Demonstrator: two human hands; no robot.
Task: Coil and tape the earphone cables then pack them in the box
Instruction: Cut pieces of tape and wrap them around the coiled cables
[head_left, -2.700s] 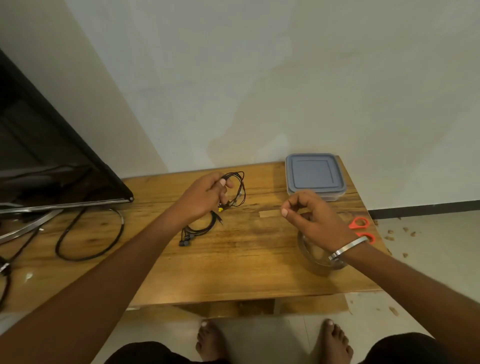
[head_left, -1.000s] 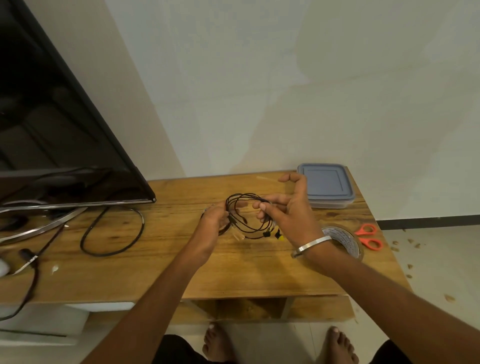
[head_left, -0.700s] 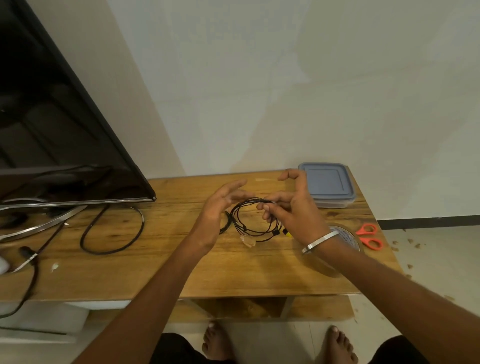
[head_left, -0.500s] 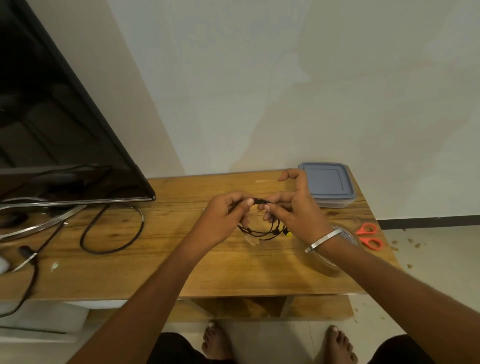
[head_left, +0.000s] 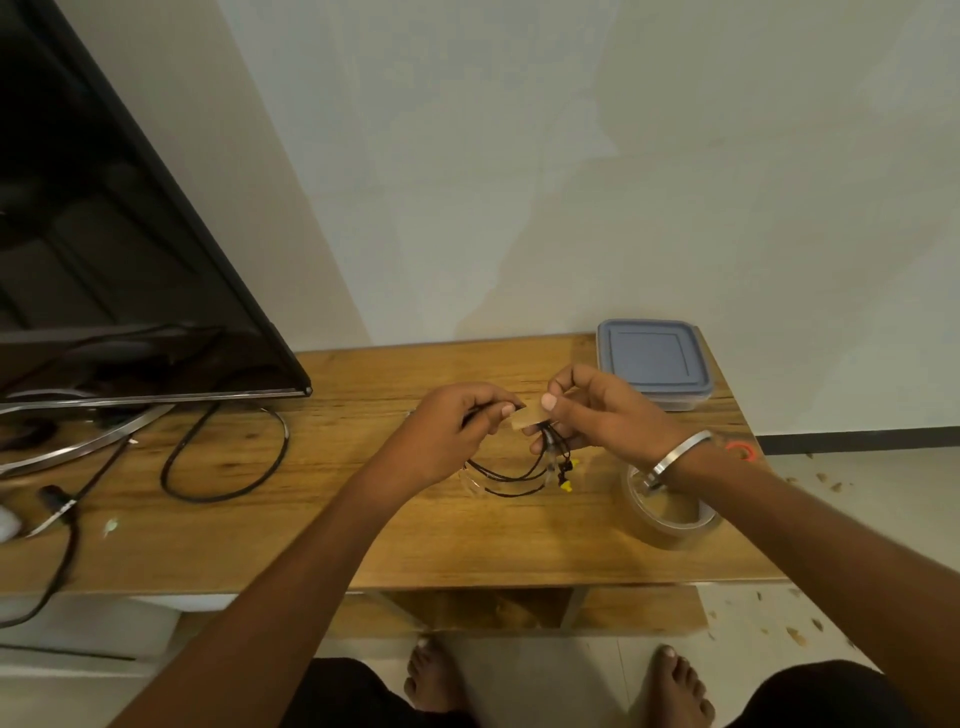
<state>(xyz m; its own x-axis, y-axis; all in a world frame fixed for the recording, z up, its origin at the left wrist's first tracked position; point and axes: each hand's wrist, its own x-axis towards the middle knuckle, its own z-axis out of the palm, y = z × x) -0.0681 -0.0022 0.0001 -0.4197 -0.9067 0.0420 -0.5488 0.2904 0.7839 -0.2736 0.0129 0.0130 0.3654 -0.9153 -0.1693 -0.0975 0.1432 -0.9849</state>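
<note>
Wooden table (head_left: 322, 525) against pale wall; lidded box (head_left: 652, 361) far right. Earphone cables (head_left: 511, 475) — coil drooping, long axis left-right — pinched above the table by left hand (head_left: 452, 431) and right hand (head_left: 597, 410).

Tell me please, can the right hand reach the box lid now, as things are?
Probably not at once: the right hand is close to the box with nothing between them, but its fingers pinch the tape piece and earphone cable.

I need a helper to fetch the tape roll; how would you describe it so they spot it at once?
On the wooden table, look near the front right corner, under the person's right wrist. The tape roll lies flat there: a clear brownish ring, unlike the lidded blue box behind.
</note>
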